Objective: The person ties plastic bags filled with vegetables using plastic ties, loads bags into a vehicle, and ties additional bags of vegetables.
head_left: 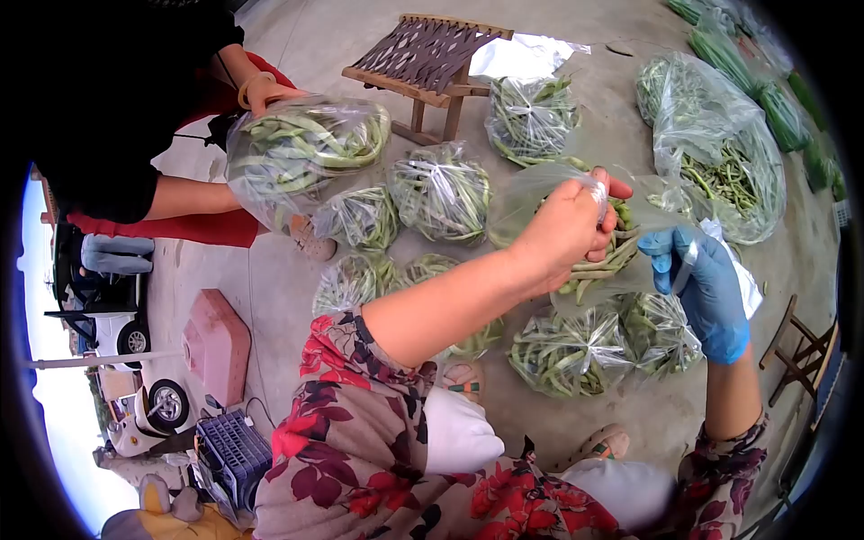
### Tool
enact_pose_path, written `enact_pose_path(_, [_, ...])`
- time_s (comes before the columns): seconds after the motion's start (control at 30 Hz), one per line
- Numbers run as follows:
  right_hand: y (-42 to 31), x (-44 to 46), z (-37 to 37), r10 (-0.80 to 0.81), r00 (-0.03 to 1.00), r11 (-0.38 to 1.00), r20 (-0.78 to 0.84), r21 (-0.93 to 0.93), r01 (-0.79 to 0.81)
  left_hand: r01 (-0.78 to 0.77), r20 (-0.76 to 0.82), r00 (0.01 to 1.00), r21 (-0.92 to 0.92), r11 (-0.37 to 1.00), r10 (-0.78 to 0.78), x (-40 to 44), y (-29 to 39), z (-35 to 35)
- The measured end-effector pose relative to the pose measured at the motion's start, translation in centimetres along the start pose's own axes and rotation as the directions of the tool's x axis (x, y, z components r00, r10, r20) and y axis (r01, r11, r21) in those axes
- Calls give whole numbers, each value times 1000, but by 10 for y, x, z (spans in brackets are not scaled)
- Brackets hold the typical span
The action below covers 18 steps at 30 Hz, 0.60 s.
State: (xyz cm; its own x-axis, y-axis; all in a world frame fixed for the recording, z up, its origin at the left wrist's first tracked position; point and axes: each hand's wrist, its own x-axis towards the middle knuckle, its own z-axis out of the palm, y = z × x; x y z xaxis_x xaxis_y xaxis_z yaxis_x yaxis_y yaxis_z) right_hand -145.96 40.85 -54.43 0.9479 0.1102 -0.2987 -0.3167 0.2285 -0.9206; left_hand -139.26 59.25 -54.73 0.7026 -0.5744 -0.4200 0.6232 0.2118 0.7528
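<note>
A clear plastic bag (526,207) with green beans in it is stretched between my two hands. My left hand (576,220), bare, is closed around a gathered part of the bag's plastic. My right hand (702,288), in a blue glove, pinches the other side of the bag with bent fingers. Green beans (607,268) show through the plastic below and between the hands. Just under them, two filled bags of beans (571,351) lie on the floor near my feet.
Several more tied bean bags (441,193) lie at the middle. Another person's hands hold a large bean bag (310,144) at upper left. A folding stool (432,54) stands behind. A big open bag of beans (720,153) sits at right, a blue crate (234,454) at lower left.
</note>
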Motion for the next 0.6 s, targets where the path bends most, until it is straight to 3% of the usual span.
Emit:
enact_pose_path(0.1, [54, 63, 13, 126, 992, 991, -12, -43, -126, 92, -113, 989, -2, 996, -92, 39, -34, -57])
enact_pose_path(0.17, [92, 94, 12, 221, 975, 936, 1, -280, -212, 200, -109, 974, 5, 980, -199, 58, -54, -81])
enact_pose_path(0.2, [104, 101, 17, 240, 971, 953, 10, -195, -233, 243, -67, 967, -42, 969, -245, 66, -64, -89])
enact_pose_path(0.23, [92, 99, 31, 237, 970, 937, -60, -248, -245, 287, -32, 956, -84, 954, -291, 71, -68, -93])
enact_pose_path(0.27, [83, 95, 40, 69, 991, 936, -115, -335, -104, 294, 8, 956, -53, 954, -294, 73, -65, -92])
enact_pose_path(0.3, [73, 90, 33, 2, 997, 769, -76, -637, -50, 292, 35, 956, -29, 956, -291, 75, -64, -93])
enact_pose_path(0.37, [51, 102, 13, -40, 994, 186, 100, -977, 105, 248, 65, 967, -5, 969, -247, 83, -55, -92])
enact_pose_path(0.4, [49, 107, -3, -189, 975, 125, 116, -982, 141, 214, 78, 974, -9, 977, -213, 87, -52, -89])
enact_pose_path(0.5, [59, 131, -73, -263, 965, 16, 16, -1000, 21, 154, 75, 986, -69, 986, -149, 103, -57, -80])
enact_pose_path(0.6, [95, 161, -186, -264, 955, 13, -137, -990, -139, 160, -21, 987, -77, 984, -162, 118, -72, -71])
